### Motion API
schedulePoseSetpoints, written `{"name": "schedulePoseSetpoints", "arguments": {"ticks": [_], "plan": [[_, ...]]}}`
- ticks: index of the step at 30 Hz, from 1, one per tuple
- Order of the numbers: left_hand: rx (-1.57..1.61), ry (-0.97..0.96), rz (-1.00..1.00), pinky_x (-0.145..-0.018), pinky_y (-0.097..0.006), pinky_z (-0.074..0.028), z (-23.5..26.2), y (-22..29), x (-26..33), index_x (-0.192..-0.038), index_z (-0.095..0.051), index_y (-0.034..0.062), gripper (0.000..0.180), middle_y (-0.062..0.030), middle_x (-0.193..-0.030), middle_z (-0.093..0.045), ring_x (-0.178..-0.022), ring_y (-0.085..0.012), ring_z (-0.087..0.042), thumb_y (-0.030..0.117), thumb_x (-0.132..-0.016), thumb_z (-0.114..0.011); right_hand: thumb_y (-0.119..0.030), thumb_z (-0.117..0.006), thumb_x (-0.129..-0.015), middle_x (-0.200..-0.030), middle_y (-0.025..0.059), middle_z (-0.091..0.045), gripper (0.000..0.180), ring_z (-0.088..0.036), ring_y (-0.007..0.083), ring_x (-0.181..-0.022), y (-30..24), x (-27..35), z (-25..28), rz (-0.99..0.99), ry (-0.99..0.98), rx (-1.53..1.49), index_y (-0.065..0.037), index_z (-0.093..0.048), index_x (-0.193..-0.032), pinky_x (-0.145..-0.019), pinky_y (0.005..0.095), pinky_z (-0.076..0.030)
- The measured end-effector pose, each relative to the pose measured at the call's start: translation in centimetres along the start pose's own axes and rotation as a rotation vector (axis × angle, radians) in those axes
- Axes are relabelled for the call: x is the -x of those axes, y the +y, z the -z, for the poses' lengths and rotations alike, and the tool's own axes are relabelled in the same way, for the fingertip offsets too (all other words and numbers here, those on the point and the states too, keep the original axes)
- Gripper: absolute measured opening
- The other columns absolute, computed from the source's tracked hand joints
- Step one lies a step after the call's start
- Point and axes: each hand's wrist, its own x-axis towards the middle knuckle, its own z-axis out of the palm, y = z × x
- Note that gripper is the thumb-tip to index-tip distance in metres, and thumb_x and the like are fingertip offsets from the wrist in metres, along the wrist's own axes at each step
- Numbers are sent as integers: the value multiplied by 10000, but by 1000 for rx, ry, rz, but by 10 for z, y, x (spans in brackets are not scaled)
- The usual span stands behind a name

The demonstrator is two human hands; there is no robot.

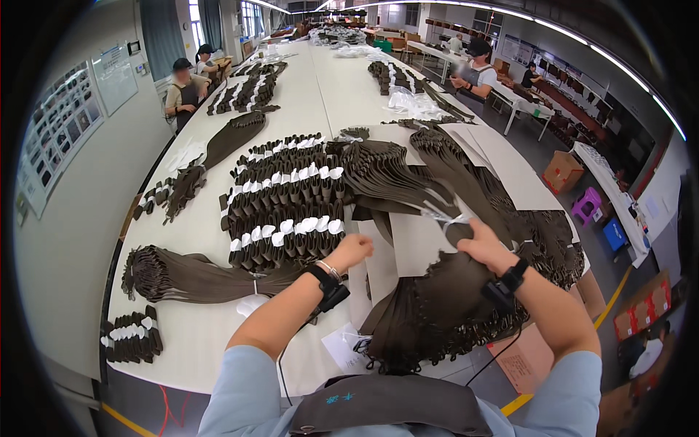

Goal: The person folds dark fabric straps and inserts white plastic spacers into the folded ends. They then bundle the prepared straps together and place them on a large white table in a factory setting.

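My right hand is closed round the gathered neck of a bundle of dark brown straps, just below a whitish tie. The straps fan out toward the table's near edge. My left hand is curled above the table, apart from that bundle; anything inside its fingers is hidden. Close by on its left lie rows of small folded strap bundles with white bands. A long tied bundle of straps rests below them. Another loose strap bundle lies ahead of my hands.
The long white table carries pale board sheets, more strap bundles and clear plastic. A small banded stack sits at the near left corner. Co-workers are on both sides; cartons and a purple stool are at right.
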Motion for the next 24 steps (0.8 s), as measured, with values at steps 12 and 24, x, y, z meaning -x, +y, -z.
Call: {"name": "schedulePoseSetpoints", "arguments": {"ticks": [12,24], "plan": [[1249,-45,397,-1115,-494,-308,12,7,-162,-1404,-380,17,611,-215,-1375,-467,-1254,-373,-472,486,-1012,-372,1,-574,-745,-963,101,-626,446,-609,142,-795,-108,42,93,103,317,-513,33,-493,-1182,-725,259,-484],[1905,-169,-97,-1061,-525,-379,-3,25,-165,-1335,-514,81,644,-142,-1361,-532,-1223,-348,-512,583,-983,-318,-236,-587,-721,-1086,147,-527,775,-510,188,-832,-148,180,116,290,606,-289,-6,-351,-1423,-703,271,-449]]}}
